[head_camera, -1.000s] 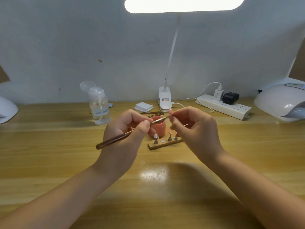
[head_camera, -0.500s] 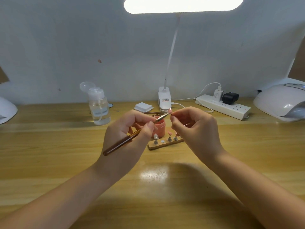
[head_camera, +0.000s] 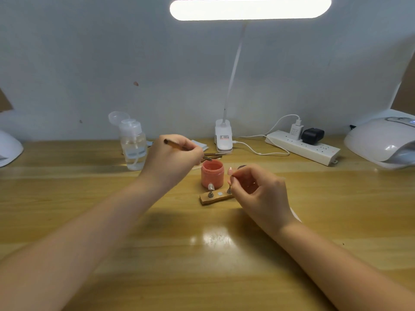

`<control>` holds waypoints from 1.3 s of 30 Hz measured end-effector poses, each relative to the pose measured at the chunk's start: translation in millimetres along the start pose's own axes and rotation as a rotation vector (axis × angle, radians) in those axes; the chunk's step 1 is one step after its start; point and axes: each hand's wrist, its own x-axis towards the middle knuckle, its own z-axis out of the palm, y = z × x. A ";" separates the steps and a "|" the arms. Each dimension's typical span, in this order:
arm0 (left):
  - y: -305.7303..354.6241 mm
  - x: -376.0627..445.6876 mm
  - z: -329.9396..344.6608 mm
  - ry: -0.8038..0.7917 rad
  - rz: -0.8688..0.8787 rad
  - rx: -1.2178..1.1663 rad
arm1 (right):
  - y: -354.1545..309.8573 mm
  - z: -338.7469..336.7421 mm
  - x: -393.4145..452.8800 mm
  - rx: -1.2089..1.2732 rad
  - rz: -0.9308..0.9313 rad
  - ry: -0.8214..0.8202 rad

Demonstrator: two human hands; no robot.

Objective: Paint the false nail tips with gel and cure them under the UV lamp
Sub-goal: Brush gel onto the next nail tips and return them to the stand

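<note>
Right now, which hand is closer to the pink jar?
Left. The left hand holds the brush just over the pink jar; the right hand is off to its side.

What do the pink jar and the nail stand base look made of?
Pink jar: probably plastic, since its wall looks matte and slightly translucent with pink showing through. Nail stand base: looks like unfinished wood, tan with a dull surface; the small pegs on it appear metallic grey.

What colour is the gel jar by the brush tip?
Coral pink; the jar shows best in the head view, just under the brush.
</note>
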 end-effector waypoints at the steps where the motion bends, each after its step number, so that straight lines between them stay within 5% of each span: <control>1: 3.0 7.1 1.7 -0.029 -0.006 0.045 | 0.4 1.1 -0.4 -0.007 -0.020 0.006; 11: 19.9 49.6 23.6 -0.371 -0.194 0.343 | 2.0 4.2 -1.1 -0.036 -0.058 0.010; 18: 3.8 56.0 5.9 -0.150 -0.390 -0.088 | 0.8 4.6 -1.1 -0.041 -0.052 -0.006; 23: -16.4 45.7 -9.0 -0.144 -0.547 -0.401 | 0.1 3.7 -1.7 -0.040 -0.051 -0.019; 28: -28.7 30.0 -10.1 -0.153 -0.594 -0.460 | 0.5 4.0 -1.7 -0.037 -0.044 -0.014; 34: -29.8 16.0 -16.4 -0.059 -0.531 -0.488 | 0.1 2.8 -1.7 -0.011 -0.031 -0.020; 39: -17.1 -13.0 -17.1 0.048 -0.122 -0.523 | -4.3 -2.2 3.5 0.106 0.107 -0.003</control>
